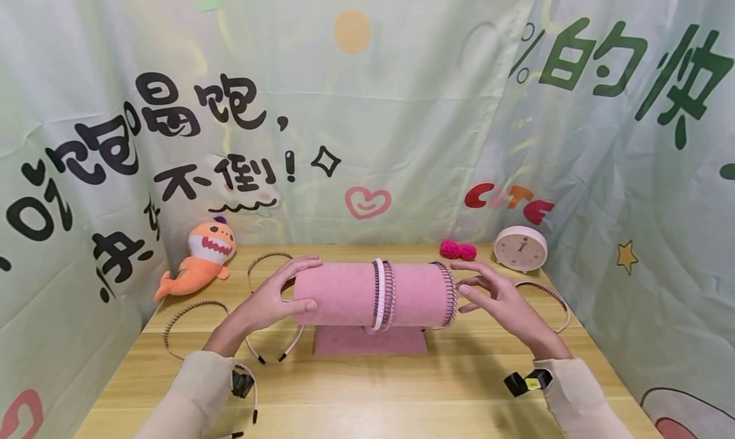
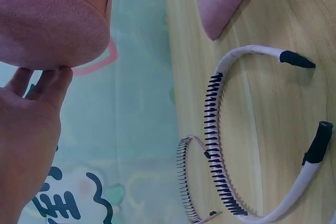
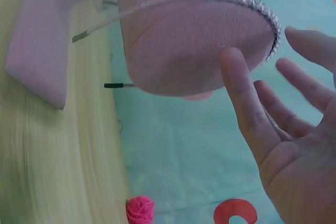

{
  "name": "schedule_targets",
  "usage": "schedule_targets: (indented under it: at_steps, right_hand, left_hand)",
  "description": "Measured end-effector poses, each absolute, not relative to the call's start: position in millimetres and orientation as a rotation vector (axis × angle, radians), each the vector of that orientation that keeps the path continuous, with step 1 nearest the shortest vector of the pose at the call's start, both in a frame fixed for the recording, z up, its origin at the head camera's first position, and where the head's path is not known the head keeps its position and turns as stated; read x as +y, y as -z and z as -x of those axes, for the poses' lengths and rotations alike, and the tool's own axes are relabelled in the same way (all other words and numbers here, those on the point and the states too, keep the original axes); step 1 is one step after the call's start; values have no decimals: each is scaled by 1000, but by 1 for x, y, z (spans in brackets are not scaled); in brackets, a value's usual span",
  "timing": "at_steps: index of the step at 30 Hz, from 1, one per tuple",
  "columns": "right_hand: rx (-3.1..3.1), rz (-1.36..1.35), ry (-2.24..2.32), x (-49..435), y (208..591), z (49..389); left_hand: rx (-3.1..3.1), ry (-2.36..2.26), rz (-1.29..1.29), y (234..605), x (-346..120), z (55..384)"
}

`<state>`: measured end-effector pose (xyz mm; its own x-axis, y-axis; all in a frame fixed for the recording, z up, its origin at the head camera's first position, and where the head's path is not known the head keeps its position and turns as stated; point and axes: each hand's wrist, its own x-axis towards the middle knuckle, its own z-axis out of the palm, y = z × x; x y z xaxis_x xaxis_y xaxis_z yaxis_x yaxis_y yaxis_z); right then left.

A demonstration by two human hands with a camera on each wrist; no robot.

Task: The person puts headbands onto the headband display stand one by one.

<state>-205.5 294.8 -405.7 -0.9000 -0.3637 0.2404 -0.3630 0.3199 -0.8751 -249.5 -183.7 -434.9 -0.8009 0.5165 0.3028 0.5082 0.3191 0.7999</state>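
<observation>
A pink headband stand (image 1: 339,292), a plush roll on a flat base (image 1: 370,342), stands at the table's middle. My left hand (image 1: 274,298) holds the roll's left end, thumb on the front and fingers over the top. Around the roll's middle sit a white headband (image 1: 379,295) and a toothed headband (image 1: 390,295) side by side. A silver beaded headband (image 3: 265,17) hangs around the right end, its two tips pointing down behind the roll. Beside that end my right hand (image 1: 499,298) is spread, fingers loosely bent, with nothing gripped.
Several toothed headbands lie on the table at left, one of them a pale headband with black tips (image 2: 252,51). Another headband (image 1: 565,308) lies behind my right forearm. Along the back are an orange plush shark (image 1: 198,270), pink yarn balls (image 1: 457,250) and a round clock (image 1: 520,248).
</observation>
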Motion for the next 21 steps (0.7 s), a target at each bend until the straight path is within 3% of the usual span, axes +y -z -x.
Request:
schedule_targets:
  at_steps: [21]
  right_hand:
    - [2601, 932, 1612, 283, 411, 214]
  left_hand:
    - [2535, -1551, -1002, 435, -183, 250]
